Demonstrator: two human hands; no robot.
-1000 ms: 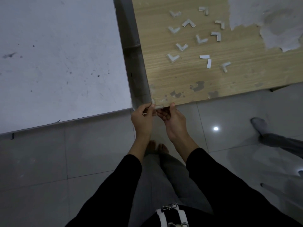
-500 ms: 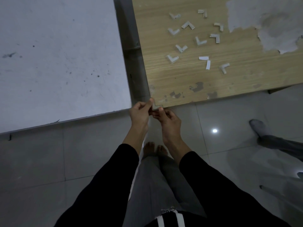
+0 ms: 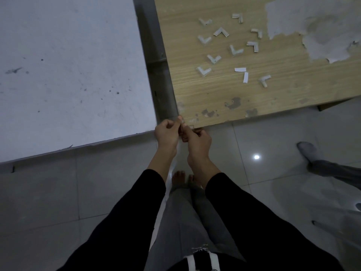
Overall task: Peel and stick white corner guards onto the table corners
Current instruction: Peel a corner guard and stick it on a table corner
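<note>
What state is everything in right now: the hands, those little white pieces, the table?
Wooden table: surface chipped.
Left hand: pinches the corner guard.
Right hand: pinches it too.
Corner guard: held at the table corner; whether stuck, unclear.
Spare guards: lying loose on the table.
Paper strips: lying flat, loose.

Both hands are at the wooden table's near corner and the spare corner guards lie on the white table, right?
No. The head view shows the spare corner guards on the wooden table, not the white table. The rest is right.
</note>
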